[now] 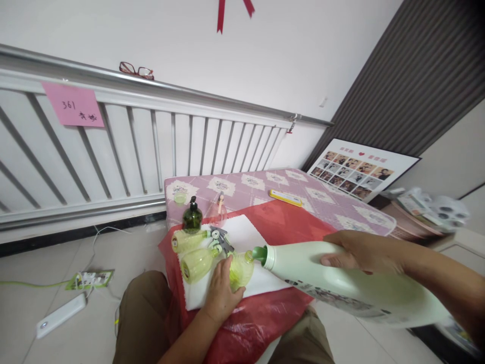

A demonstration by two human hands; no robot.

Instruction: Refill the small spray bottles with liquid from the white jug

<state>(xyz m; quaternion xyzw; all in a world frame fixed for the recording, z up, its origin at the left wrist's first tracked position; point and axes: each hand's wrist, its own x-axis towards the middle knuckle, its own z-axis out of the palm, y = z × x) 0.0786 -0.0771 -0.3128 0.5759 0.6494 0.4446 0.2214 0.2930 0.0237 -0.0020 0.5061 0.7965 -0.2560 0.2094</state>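
Green jug [354, 290], clasped by the right hand [361, 253], could spill if the bottle [243, 270], cupped by the left hand [223, 294], tips.

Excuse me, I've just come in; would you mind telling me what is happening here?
Someone's right hand holds a large pale green bottle on its side, its spout close to the mouth of a small yellow-green bottle that the left hand grips. Whether anything is flowing cannot be made out. Two similar yellow-green bottles lie nearby on a white sheet, and a dark green pump bottle stands behind them.
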